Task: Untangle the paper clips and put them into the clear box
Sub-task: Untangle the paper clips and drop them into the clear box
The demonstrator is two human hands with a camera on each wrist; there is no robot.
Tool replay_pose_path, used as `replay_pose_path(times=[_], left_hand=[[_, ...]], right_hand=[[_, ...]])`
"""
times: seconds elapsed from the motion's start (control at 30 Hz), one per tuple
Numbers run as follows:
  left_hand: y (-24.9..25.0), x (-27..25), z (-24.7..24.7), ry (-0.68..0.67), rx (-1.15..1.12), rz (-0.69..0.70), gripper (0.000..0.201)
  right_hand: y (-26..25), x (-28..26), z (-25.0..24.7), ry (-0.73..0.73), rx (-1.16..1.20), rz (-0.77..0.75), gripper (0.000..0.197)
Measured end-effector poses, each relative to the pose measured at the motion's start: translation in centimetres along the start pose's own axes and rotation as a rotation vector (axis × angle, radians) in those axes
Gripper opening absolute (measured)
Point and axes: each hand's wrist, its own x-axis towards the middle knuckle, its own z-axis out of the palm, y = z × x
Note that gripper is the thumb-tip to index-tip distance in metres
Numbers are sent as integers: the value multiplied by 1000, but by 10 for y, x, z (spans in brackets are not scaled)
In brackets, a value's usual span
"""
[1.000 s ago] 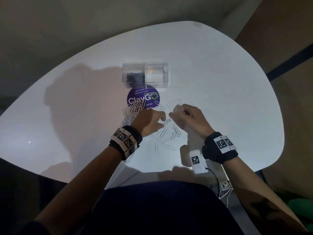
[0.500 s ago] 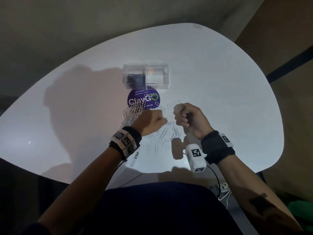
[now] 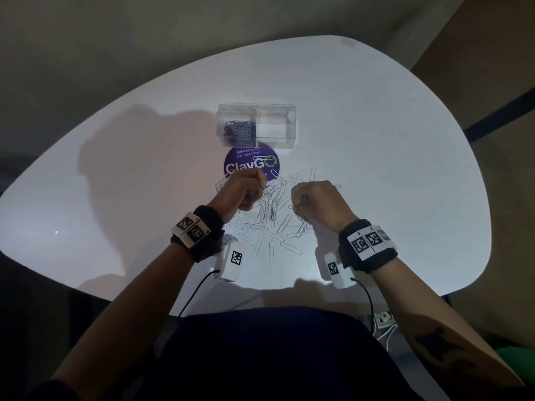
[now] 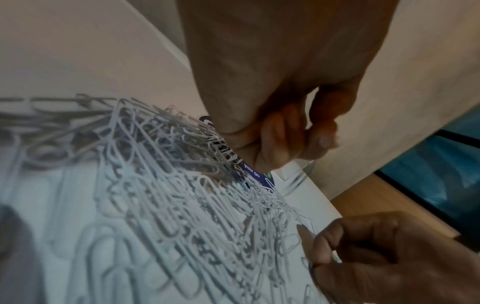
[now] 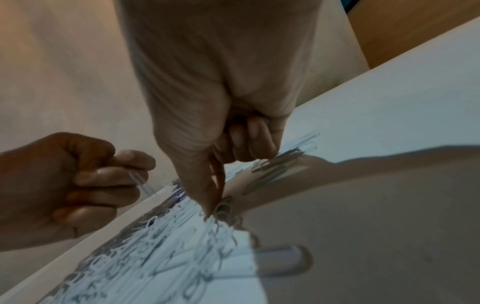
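Silver paper clips (image 3: 269,218) lie in a tangled heap on the white table (image 3: 390,146), between my two hands. My left hand (image 3: 254,195) is fisted above the heap's far left and pinches a single paper clip (image 5: 144,184) in its curled fingers (image 4: 298,139). To the right, my right hand (image 3: 298,204) pinches a linked bunch of clips (image 5: 224,209) between thumb and forefinger, low over the table. The clear box (image 3: 257,110) stands beyond the hands. Its left compartment holds dark clips (image 3: 238,130); its right half looks bare.
A round purple sticker (image 3: 246,160) lies between the box and the heap, with a few clips over it. Loose clips spread towards the near table edge (image 3: 260,287). Black cables run from both wrist cameras down to my lap.
My hands were close together over the heap's middle and have pulled apart. The left hand rose towards the sticker with one clip; the right drew back with its bunch.
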Motion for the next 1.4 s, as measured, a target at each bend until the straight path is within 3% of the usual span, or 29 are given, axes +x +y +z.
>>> replay_pose_path(times=[0.13,0.27,0.4,0.5,0.6,0.73,0.83,1.0,1.07,1.13,1.27,1.33,1.4], left_hand=[[-3,-2,-2,34,8,-36,17],[-12,2,-13,156,54,-62,40],[-20,4,-16,259,561,152,34],[-19,1,-10,262,1025,256,14],[-23,0,-7,199,1286,362,18],[-24,4,-5,120,1363,471,10],[-24,4,-5,53,1433,519,11],[-27,4,-8,7,1500,554,14],[-30,3,-12,9,1412,548,11],[-27,1,-16,17,1159,454,13],[-17,-1,-14,42,766,266,20],[-11,-1,-12,75,518,145,18],[-8,-1,-12,64,315,64,16]], right_hand=[[-4,5,-2,-86,-47,59,18],[-15,-4,-7,52,422,187,39],[-28,-9,-21,-26,941,204,21],[-33,-8,-21,35,1138,254,29],[-36,-9,-16,43,1179,218,26],[-37,-8,-14,94,1156,235,37],[-38,-6,-10,96,1199,269,25],[-34,-3,-4,48,1139,267,30],[-31,-2,2,69,1018,242,21],[-28,-1,11,89,743,167,13],[-29,-1,24,69,117,130,33],[-32,-1,29,58,-39,124,40],[-32,-1,32,32,-88,116,33]])
